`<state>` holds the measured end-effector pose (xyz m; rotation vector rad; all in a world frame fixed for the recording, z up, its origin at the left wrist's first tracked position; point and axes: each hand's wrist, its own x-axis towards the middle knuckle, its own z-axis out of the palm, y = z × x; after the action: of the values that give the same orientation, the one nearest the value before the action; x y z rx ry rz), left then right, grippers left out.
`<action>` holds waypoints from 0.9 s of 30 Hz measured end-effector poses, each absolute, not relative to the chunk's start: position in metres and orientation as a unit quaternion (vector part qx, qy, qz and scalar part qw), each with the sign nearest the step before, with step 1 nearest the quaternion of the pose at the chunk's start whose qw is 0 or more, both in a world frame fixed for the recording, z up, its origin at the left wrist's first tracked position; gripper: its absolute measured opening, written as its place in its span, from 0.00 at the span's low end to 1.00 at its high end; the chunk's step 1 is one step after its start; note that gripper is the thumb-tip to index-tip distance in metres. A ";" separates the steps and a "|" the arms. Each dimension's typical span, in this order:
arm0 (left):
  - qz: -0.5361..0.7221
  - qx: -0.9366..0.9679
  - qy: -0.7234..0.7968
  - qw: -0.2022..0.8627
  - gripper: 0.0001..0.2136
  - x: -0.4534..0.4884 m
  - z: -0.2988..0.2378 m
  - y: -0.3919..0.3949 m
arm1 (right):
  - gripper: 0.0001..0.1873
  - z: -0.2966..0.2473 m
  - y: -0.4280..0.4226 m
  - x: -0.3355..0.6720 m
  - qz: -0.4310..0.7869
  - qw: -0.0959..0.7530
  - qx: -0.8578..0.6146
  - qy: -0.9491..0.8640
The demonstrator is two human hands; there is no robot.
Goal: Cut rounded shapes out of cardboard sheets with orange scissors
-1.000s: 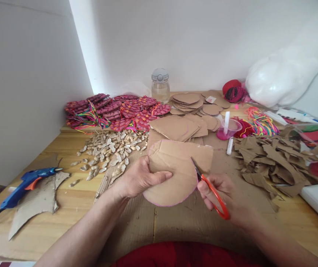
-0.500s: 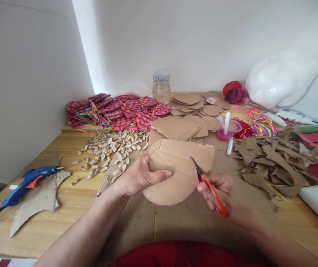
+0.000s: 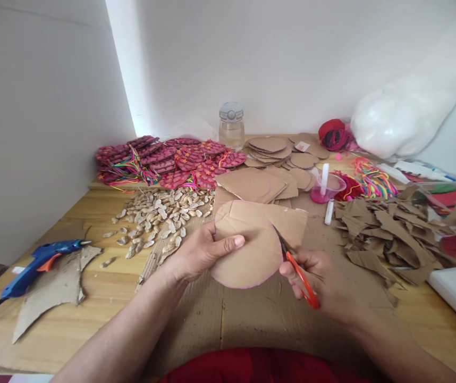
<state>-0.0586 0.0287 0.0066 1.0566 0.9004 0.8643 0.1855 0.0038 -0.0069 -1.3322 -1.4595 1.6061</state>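
Note:
My left hand (image 3: pixel 208 250) is closed on the left edge of a cardboard piece (image 3: pixel 247 255), its thumb lying on top and its fingers underneath. A pink line follows the rounded edge of the cardboard, and an uncut corner spreads to the upper right. My right hand (image 3: pixel 311 276) is closed round the orange handles of a pair of scissors (image 3: pixel 302 279). The dark blades sit in the cardboard at the right side of the round outline. Behind the held piece lie more cardboard sheets (image 3: pixel 247 183).
Peanut shells (image 3: pixel 164 213) lie left of centre, with a blue glue gun (image 3: pixel 40 266) farther left. Pink decorated pieces (image 3: pixel 164 159), a lidded jar (image 3: pixel 231 127) and cardboard discs (image 3: pixel 268 143) stand at the back. Cardboard scraps (image 3: pixel 387 229) and a pink-filled cup (image 3: pixel 327 189) are on the right.
The scissor blades look more closed, and the orange handles have drawn nearer together. The cardboard has shifted and turned slightly, its lower edge a little higher.

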 end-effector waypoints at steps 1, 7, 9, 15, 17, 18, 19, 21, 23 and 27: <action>0.391 0.460 0.408 0.686 0.22 -0.058 0.006 0.028 | 0.31 -0.007 0.003 0.185 0.605 0.290 -0.500 -0.548; 0.395 0.435 0.379 0.715 0.22 -0.053 0.005 0.026 | 0.32 -0.006 0.002 0.186 0.583 0.286 -0.484 -0.587; 0.390 0.436 0.380 0.717 0.22 -0.053 0.005 0.026 | 0.32 -0.001 0.003 0.185 0.578 0.279 -0.489 -0.591; 0.381 0.441 0.389 0.714 0.23 -0.053 0.006 0.025 | 0.34 0.014 0.005 0.181 0.579 0.278 -0.486 -0.593; 0.383 0.445 0.393 0.708 0.24 -0.053 0.008 0.025 | 0.33 0.015 0.006 0.181 0.585 0.278 -0.483 -0.589; 0.383 0.446 0.399 0.704 0.25 -0.053 0.009 0.024 | 0.33 0.014 0.006 0.182 0.586 0.279 -0.482 -0.588; 0.381 0.447 0.405 0.700 0.25 -0.053 0.009 0.024 | 0.32 0.014 0.006 0.182 0.587 0.280 -0.482 -0.587; 0.373 0.449 0.415 0.698 0.24 -0.053 0.010 0.024 | 0.30 0.013 0.005 0.184 0.583 0.286 -0.482 -0.588; 0.365 0.454 0.416 0.699 0.23 -0.053 0.011 0.023 | 0.30 0.012 0.005 0.185 0.575 0.286 -0.485 -0.593; 0.362 0.460 0.416 0.696 0.22 -0.053 0.012 0.023 | 0.30 0.012 0.004 0.184 0.561 0.280 -0.489 -0.606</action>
<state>-0.0529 0.0226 0.0116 1.0256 0.9291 0.8082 0.1844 0.0041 0.0116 -1.3125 -1.6262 1.5041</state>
